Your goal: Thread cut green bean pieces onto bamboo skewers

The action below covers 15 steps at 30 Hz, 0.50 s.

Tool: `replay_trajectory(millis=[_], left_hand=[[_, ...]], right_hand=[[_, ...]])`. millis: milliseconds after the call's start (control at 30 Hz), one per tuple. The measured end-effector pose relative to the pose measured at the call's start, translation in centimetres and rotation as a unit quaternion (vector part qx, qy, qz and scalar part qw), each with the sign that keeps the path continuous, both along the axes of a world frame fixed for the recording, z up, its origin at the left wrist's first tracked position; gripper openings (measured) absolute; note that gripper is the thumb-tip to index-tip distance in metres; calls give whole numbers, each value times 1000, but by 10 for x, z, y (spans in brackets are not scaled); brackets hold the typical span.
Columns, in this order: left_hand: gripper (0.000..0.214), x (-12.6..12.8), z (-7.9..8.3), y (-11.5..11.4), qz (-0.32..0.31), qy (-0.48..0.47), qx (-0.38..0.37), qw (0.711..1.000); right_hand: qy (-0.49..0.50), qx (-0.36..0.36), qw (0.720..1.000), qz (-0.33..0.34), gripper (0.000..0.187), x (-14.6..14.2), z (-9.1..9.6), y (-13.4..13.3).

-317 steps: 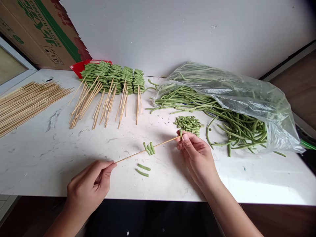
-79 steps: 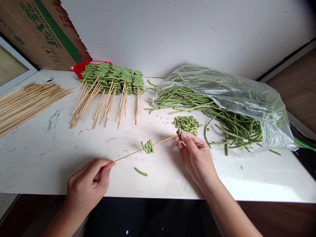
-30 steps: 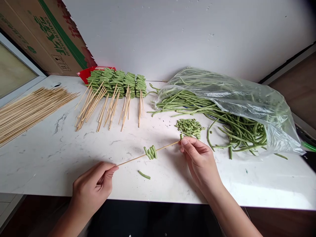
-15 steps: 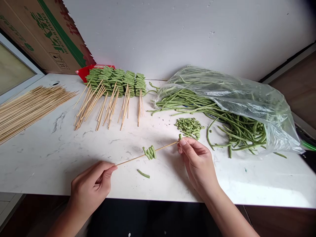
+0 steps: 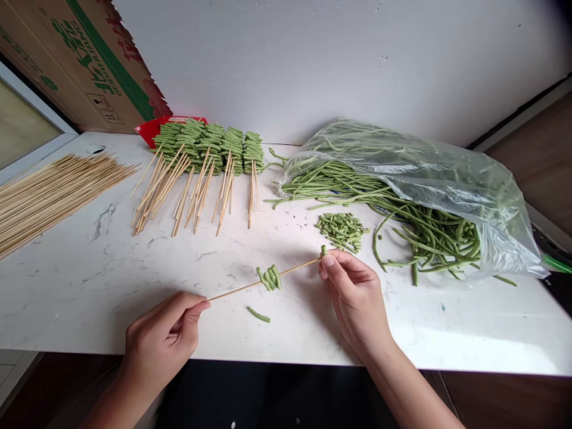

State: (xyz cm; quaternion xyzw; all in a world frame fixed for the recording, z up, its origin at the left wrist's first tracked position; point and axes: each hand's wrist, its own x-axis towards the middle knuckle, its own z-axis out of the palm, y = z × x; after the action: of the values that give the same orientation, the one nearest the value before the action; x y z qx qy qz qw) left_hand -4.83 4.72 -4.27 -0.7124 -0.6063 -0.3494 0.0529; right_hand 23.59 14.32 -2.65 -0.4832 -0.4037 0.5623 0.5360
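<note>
My left hand (image 5: 163,333) is closed on one end of a thin bamboo skewer (image 5: 236,291), which slants up to the right. Several cut green bean pieces (image 5: 269,277) are threaded near the skewer's middle. At the other end, my right hand (image 5: 353,292) pinches a short green bean piece (image 5: 324,251) against the skewer tip. Whether the tip has pierced that piece is hidden by the fingers. Below the skewer, one loose bean piece (image 5: 258,314) lies on the white countertop (image 5: 214,339).
Finished bean skewers (image 5: 214,143) lie at the back with a red package (image 5: 149,130). Bare skewers (image 5: 58,190) are piled at left, near a cardboard box (image 5: 89,65). Cut beans (image 5: 343,231) form a small heap; long beans (image 5: 438,238) spill from a clear plastic bag (image 5: 424,161) at right.
Hardly anything differs. The whole view has shifted slightly, and both hands keep the same hold on the skewer and the bean piece at its tip.
</note>
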Motion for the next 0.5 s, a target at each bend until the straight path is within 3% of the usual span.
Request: replay_trajectory(millis=[500], left_hand=[[15, -9, -8, -3, -4, 9, 8, 1000]], right_hand=[[-25, 67, 997, 28, 16, 1, 0, -1]])
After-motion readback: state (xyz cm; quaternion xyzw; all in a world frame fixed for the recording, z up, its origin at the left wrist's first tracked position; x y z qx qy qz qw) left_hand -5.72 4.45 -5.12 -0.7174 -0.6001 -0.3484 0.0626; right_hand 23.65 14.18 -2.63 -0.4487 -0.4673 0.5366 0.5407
